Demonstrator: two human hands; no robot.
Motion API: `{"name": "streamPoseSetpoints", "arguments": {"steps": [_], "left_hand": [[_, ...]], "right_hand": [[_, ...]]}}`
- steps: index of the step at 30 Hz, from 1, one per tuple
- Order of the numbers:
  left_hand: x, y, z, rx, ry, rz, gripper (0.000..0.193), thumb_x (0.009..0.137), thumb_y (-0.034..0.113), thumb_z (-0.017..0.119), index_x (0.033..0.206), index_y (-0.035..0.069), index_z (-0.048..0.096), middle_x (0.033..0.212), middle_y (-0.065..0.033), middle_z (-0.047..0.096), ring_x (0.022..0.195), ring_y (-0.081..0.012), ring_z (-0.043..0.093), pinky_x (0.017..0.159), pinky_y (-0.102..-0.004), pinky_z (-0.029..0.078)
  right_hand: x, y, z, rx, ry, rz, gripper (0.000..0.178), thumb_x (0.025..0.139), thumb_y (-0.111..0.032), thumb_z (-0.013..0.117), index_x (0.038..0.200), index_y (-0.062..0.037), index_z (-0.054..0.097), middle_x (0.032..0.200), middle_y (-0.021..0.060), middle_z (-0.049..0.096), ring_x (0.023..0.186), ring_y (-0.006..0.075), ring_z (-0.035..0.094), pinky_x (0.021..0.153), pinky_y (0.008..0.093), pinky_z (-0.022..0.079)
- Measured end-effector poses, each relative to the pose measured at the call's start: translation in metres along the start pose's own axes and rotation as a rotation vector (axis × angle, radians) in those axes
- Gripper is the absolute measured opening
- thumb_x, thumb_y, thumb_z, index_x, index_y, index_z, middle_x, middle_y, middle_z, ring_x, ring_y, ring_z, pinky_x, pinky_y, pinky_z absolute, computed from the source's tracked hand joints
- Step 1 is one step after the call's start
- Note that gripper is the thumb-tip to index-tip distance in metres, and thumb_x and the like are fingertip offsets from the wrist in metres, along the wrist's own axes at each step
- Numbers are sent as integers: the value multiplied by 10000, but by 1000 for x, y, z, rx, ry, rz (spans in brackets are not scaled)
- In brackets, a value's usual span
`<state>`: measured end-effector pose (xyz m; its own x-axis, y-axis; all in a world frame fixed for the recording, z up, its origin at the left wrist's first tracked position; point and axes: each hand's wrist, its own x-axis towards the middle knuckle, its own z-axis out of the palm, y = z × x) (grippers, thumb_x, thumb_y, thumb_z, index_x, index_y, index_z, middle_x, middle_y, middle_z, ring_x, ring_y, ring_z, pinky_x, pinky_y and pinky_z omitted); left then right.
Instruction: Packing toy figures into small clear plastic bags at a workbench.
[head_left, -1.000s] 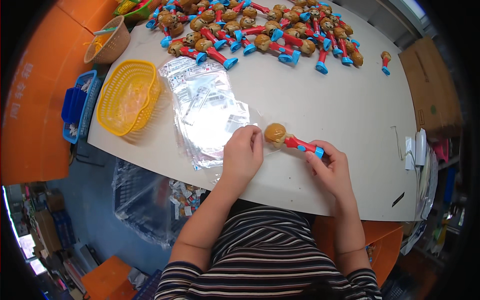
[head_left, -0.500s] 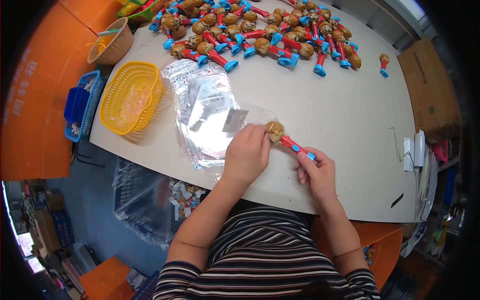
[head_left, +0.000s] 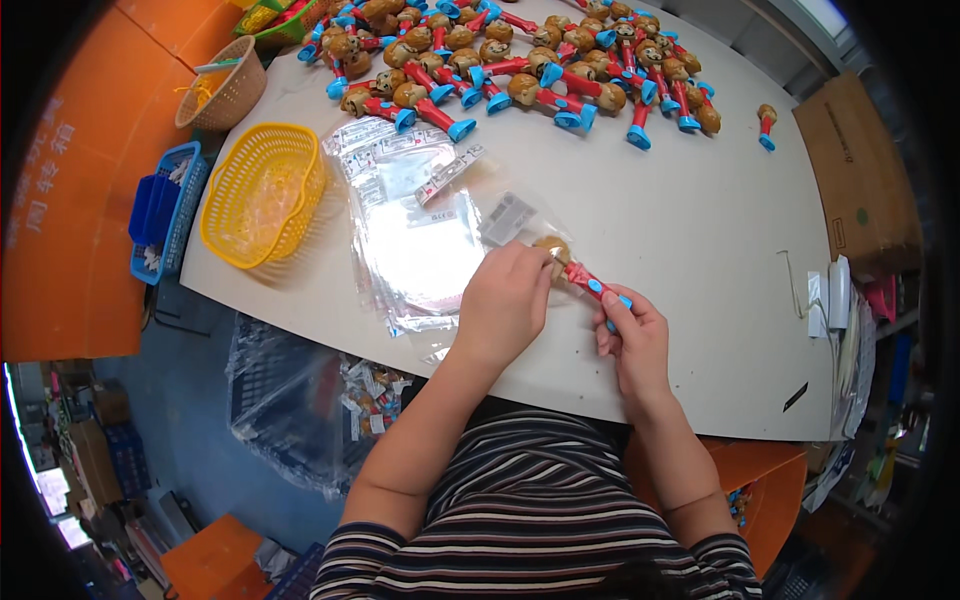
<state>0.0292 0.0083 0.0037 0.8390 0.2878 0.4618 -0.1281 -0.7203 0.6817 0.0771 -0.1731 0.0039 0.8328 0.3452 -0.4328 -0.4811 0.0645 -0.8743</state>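
My right hand (head_left: pixel 632 338) is closed around the blue end of a red-handled toy (head_left: pixel 585 280) with a brown character head. The toy tilts, its head up and to the left. My left hand (head_left: pixel 505 295) pinches the edge of a clear plastic bag (head_left: pixel 512 215) beside the toy's head. Part of the head shows inside or behind the film; how deep it sits I cannot tell. Left of that hand lies a stack of clear printed bags (head_left: pixel 415 250) on the table.
A heap of similar toys (head_left: pixel 520 70) covers the far side of the white table (head_left: pixel 700 240). One lone toy (head_left: pixel 766 127) lies near a cardboard box (head_left: pixel 858 170). At the left stand a yellow basket (head_left: pixel 212 215), a tan basket (head_left: pixel 240 100) and a blue basket (head_left: pixel 172 255).
The bag in my left hand has come away from the stack and now reaches over the toy's head and upper handle. Both hands have shifted only slightly.
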Motion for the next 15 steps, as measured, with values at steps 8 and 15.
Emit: {"name": "streamPoseSetpoints", "arguments": {"steps": [8, 15], "left_hand": [[1, 18, 12, 44, -8, 93, 105, 824, 33, 678, 910, 39, 619, 823, -121, 599, 782, -330, 597, 699, -413, 491], [-9, 17, 4, -54, -58, 90, 92, 835, 43, 672, 906, 27, 617, 821, -128, 600, 785, -326, 601, 697, -405, 491]], "right_hand": [[-10, 17, 17, -965, -42, -997, 328, 870, -30, 708, 1188, -2, 630, 887, 134, 655, 684, 210, 634, 585, 306, 511], [-12, 8, 19, -740, 21, -669, 364, 838, -23, 714, 1186, 18, 616, 935, 149, 644, 786, 324, 647, 680, 340, 534]]}}
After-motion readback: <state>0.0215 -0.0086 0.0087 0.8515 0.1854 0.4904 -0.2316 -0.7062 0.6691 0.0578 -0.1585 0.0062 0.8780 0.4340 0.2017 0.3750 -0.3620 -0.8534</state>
